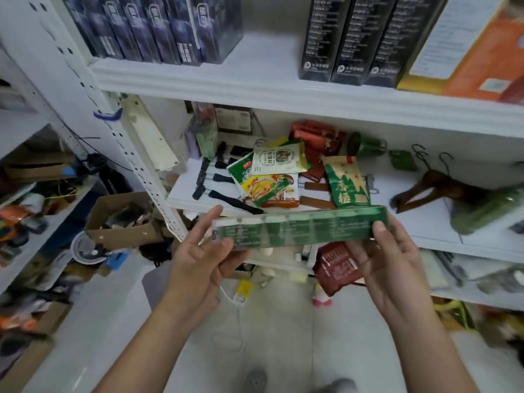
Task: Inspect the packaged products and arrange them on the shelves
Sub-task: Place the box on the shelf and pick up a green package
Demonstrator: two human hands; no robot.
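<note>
Long green package (300, 229) is held level in front of the middle shelf (425, 214), with printed side up. The right hand (397, 259) grips its right end, thumb on top. The left hand (195, 259) only pinches the left end lightly between its thumb and nearly straight fingers. With so little hold on that side, the package could tip and drop to the floor. Just under it lies a red packet (337, 268); whether the right hand touches it I cannot tell. To the left, an open cardboard box (122, 236) holds dark, blurred items. Sachets (272, 177) are piled loosely near the middle shelf's front edge, so pushing the package in carelessly could knock them off or roll the green can (367, 144) lying behind them. On the upper shelf (255, 80), dark boxes (158, 29) stand upright in rows.
</note>
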